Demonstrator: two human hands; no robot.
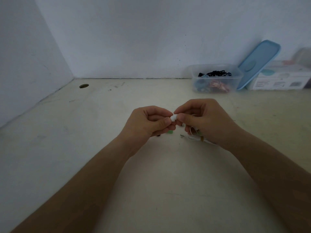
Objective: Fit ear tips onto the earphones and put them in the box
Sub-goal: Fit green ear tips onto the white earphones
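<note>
My left hand [149,122] and my right hand [203,120] meet above the middle of the table. Between their fingertips sits a small white piece [173,118], an ear tip or earphone head; which one I cannot tell. Both hands pinch it with thumb and forefinger. A white earphone cable [193,134] loops under my right palm. A clear plastic box [216,79] with coiled earphones inside stands at the back right.
A light blue lid [260,63] leans against the wall beside the clear box. A white carton [284,78] lies at the far right. Small green and dark bits [170,132] lie on the table under my hands. A round hole [83,86] is at the back left.
</note>
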